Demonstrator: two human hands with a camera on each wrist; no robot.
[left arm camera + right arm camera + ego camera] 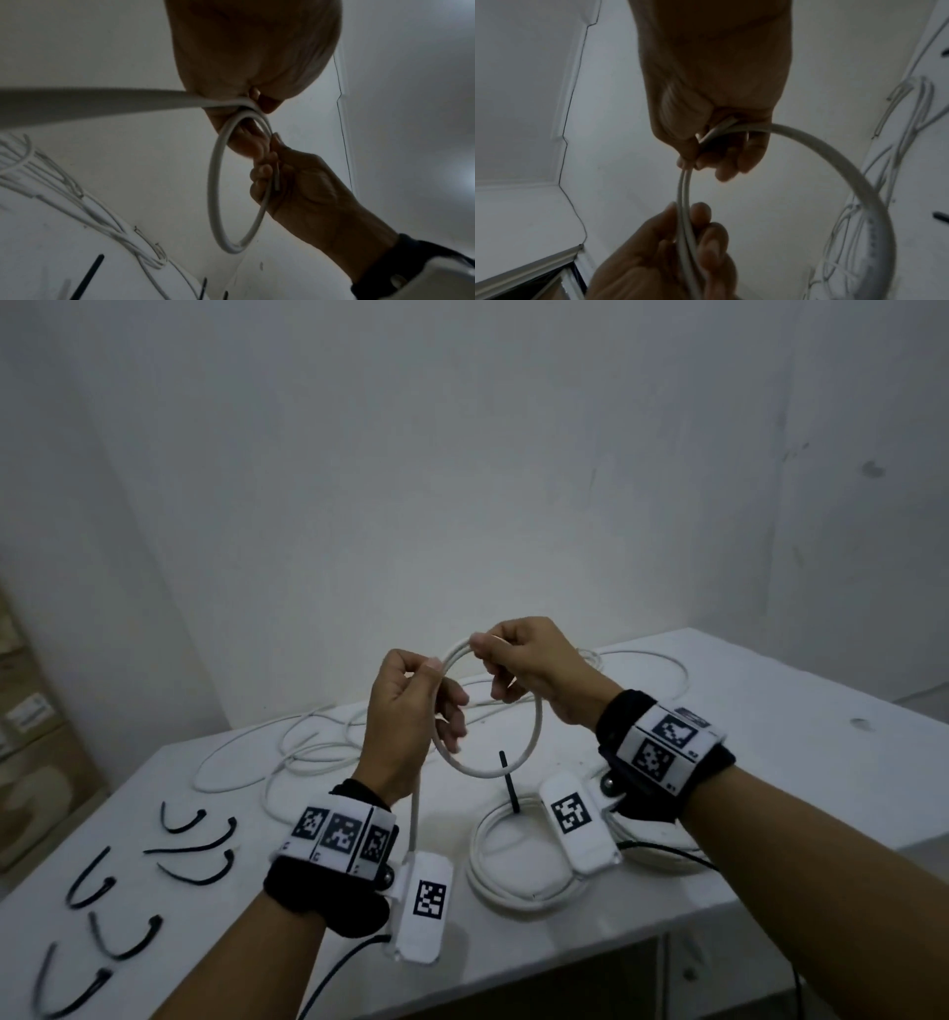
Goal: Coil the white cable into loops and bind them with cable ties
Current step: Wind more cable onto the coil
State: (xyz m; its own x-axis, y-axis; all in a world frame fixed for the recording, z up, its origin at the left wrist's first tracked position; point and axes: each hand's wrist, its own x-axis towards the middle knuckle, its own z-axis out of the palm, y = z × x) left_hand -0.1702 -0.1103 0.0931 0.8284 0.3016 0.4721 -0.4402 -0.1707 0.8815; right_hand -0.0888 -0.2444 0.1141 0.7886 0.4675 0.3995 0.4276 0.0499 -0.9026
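Above the white table (770, 762) I hold a small loop of white cable (531, 742). My left hand (411, 706) pinches the loop's left side between thumb and fingers, and a strand hangs down past that wrist. My right hand (529, 670) grips the top of the loop, where two strands overlap. The left wrist view shows the loop (214, 182) hanging below my left hand (254, 60), with my right hand (295, 182) gripping its far side. In the right wrist view the loop (875, 194) curves from my right hand (713, 121) to my left hand (675, 247).
Loose white cable (308, 752) sprawls over the far table. A finished white coil (513, 865) with an upright black tie (508, 780) lies under my right wrist. Several black cable ties (102, 891) lie at the left. Cardboard boxes (31, 737) stand beyond the table's left edge.
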